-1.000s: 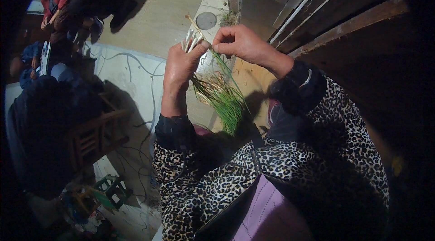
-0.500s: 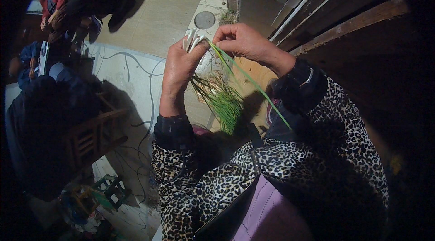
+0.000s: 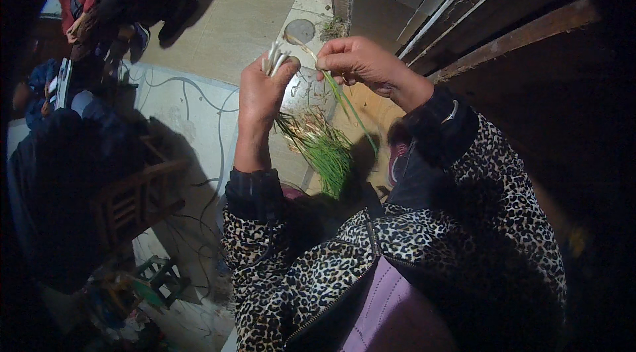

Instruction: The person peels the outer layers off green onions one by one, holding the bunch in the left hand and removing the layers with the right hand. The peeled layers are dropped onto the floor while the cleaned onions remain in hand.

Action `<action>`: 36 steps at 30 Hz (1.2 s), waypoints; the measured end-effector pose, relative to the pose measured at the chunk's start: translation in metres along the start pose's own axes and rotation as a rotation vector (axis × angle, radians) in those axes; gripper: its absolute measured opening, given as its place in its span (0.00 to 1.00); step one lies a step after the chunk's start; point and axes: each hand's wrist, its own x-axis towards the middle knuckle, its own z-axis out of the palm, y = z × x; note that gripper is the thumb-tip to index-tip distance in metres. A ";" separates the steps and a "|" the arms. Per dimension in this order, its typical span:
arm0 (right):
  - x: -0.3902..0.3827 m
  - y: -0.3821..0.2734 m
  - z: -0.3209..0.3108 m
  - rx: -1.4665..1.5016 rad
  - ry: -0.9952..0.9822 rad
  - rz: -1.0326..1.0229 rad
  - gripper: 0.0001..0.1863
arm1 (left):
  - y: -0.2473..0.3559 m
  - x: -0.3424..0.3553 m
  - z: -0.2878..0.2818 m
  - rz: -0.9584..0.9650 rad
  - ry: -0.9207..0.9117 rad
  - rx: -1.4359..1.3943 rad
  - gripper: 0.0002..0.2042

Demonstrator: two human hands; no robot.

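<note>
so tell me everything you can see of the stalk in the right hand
The slender stalk is pinched near its upper end by the right hand. That end looks pale and straw-coloured, pointing up and left. Below the grip, long thin leaves, green and yellowish, slant down to the right. Fine detail is too blurred to tell.

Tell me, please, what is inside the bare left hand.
Slender white stalk ends show above the left hand, and long thin green leaves hang below; its closed grip hides the middles.
</note>
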 end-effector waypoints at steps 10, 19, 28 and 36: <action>0.004 0.006 -0.002 0.202 0.082 -0.098 0.09 | 0.004 -0.010 0.014 -0.142 -0.200 -0.145 0.09; 0.004 0.003 -0.006 0.004 0.107 -0.052 0.09 | 0.002 -0.005 0.013 -0.079 -0.087 -0.106 0.09; -0.002 0.001 0.004 0.062 -0.037 -0.071 0.17 | -0.005 0.000 0.012 0.071 0.078 -0.140 0.06; -0.005 -0.001 0.007 0.022 -0.044 -0.028 0.19 | -0.011 0.006 -0.006 0.118 0.265 0.004 0.06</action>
